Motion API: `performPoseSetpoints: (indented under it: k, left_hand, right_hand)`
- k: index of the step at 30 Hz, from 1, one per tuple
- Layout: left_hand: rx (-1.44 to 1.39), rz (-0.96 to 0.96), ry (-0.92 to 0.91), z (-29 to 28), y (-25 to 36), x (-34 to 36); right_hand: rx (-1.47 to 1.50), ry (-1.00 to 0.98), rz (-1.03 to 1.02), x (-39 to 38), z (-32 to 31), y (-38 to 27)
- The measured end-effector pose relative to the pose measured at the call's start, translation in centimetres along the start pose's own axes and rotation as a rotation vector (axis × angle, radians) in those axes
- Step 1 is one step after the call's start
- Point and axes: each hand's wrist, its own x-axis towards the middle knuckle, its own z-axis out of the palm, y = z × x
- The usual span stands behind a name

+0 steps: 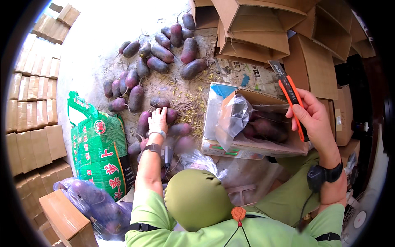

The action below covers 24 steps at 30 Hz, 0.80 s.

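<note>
My left hand (pixel 158 121) lies over the loose purple radishes on the ground, fingers stretched out. Its fingertips are at the near side of one dark radish (pixel 159 102); another radish (pixel 144 123) is just left of the palm. In my right hand (pixel 311 112) is an orange and black utility knife (pixel 292 95), held up above the right side of an open cardboard box (pixel 293 148). Inside that box are several purple radishes (pixel 269 129) and a clear plastic liner (pixel 235 116) folded over the left edge. Beneath the box is a scale (pixel 211 147).
Many radishes (pixel 161 53) are spread across the ground ahead. A green printed sack (pixel 98 150) stands at left, with a translucent bag of radishes (pixel 97 206) and a carton (pixel 67 216) nearer. Cartons (pixel 35 101) line the left; open boxes (pixel 255 43) are stacked far right.
</note>
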Motion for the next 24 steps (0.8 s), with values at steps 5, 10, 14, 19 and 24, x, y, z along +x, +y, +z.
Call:
performPoseSetpoints:
  k: [5, 10, 14, 19, 24]
  left_hand:
    - [-0.036, -0.028, 0.053, 0.4, 0.6, -0.2]
    - [-0.223, -0.01, 0.116, 0.0, -0.4, -2.4]
    - [-0.497, -0.161, 0.415, 0.6, -4.5, -3.4]
    - [-0.9, -0.637, 0.523, 3.5, -13.9, -6.4]
    - [-0.922, -0.599, 0.334, 3.3, -15.8, -6.5]
  right_hand:
    - [-0.027, 0.023, 0.04, 0.0, 0.5, -0.7]
    - [-0.046, 0.027, 0.033, -0.3, 0.2, -0.3]
    - [-0.056, 0.045, 0.013, -0.6, 0.2, -0.1]
    - [-0.063, 0.041, 0.008, -0.4, 0.1, 0.0]
    - [-0.065, 0.046, 0.008, -0.3, 0.3, 0.1]
